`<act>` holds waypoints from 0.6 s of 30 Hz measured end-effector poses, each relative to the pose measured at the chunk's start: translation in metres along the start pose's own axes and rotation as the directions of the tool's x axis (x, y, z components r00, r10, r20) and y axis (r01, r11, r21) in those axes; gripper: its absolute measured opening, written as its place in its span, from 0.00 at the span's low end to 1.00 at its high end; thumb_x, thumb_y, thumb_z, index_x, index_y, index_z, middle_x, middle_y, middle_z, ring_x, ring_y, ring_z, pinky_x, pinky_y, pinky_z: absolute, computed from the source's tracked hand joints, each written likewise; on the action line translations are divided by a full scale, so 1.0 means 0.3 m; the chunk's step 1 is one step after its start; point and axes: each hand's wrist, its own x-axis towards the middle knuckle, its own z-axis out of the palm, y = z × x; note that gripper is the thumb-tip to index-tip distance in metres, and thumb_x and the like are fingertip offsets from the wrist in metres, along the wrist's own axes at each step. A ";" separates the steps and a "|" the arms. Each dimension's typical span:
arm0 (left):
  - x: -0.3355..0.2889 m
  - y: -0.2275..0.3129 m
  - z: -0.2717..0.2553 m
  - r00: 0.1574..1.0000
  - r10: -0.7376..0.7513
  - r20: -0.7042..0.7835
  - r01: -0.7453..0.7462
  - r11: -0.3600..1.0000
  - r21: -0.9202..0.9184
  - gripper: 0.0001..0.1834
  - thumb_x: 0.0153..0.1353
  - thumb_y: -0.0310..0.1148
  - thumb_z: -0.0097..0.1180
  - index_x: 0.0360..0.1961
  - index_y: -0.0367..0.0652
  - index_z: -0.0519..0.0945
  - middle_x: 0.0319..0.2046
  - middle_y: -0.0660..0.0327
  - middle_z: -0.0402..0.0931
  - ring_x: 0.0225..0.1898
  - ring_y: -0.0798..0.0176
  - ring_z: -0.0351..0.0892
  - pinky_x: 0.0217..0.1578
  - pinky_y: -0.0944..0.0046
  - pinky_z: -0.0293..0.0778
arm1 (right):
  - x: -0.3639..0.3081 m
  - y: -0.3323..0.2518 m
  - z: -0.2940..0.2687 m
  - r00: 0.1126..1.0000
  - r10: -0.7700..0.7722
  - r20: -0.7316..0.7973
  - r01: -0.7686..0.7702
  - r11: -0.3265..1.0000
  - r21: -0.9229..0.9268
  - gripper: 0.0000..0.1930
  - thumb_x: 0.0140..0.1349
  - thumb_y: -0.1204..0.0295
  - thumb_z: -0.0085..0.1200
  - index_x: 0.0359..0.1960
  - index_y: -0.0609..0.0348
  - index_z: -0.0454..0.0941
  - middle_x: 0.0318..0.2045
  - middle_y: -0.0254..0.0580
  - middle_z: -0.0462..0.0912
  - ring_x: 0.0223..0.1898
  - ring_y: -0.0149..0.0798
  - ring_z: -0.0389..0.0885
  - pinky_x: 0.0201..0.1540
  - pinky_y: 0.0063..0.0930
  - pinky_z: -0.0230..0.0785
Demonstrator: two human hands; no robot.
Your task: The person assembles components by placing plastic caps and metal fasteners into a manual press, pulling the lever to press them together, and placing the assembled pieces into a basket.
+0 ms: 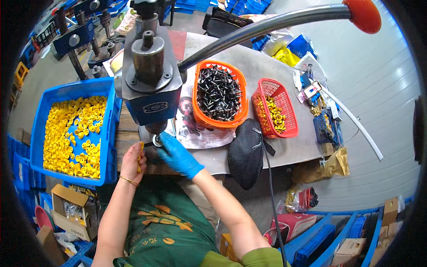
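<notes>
My bare left hand (130,163) is closed around small yellow plastic pieces, just left of the press base. They look like the cup-shaped yellow caps (60,133) heaped in the blue tray (38,133) on the left. On my right hand (180,155) is a blue glove. Its fingertips are pinched together at the round metal fixture (157,141) under the ram of the blue hand press (151,109); what they grip is hidden. The press's long steel lever (267,27) reaches to the right and ends in a red knob (364,15).
An orange basket (242,113) of black, metal-stemmed parts stands right of the press. Beyond it sits a red basket (293,129) with yellow and gold pieces. A black mesh pouch (245,155) hangs over the table's front edge by a dark cable (272,196). Another press (73,41) stands far left.
</notes>
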 end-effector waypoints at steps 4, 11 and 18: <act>0.065 -0.008 0.008 0.987 0.140 -0.076 -0.110 0.945 0.309 0.10 0.57 0.39 0.54 0.37 0.47 0.74 0.17 0.74 0.64 0.14 0.80 0.57 0.12 0.80 0.51 | 0.051 0.032 0.015 0.999 0.002 0.052 0.004 0.994 -0.108 0.18 0.53 0.70 0.50 0.44 0.64 0.67 0.38 0.56 0.73 0.39 0.56 0.71 0.42 0.42 0.65; 0.132 0.008 0.006 0.943 0.326 -0.068 -0.277 0.882 0.382 0.11 0.54 0.33 0.58 0.38 0.43 0.77 0.19 0.74 0.68 0.17 0.82 0.60 0.15 0.81 0.53 | 0.078 0.018 -0.019 0.966 0.105 0.235 -0.087 0.993 -0.083 0.17 0.52 0.72 0.51 0.43 0.64 0.67 0.36 0.55 0.73 0.38 0.54 0.72 0.40 0.40 0.65; 0.126 -0.014 0.044 0.806 0.525 0.273 -0.468 0.284 0.837 0.11 0.48 0.32 0.62 0.32 0.36 0.78 0.20 0.66 0.70 0.22 0.71 0.68 0.25 0.72 0.65 | 0.074 0.005 -0.030 0.981 0.185 -0.065 -0.180 0.980 0.079 0.18 0.53 0.73 0.52 0.46 0.64 0.66 0.36 0.53 0.74 0.36 0.50 0.74 0.41 0.36 0.67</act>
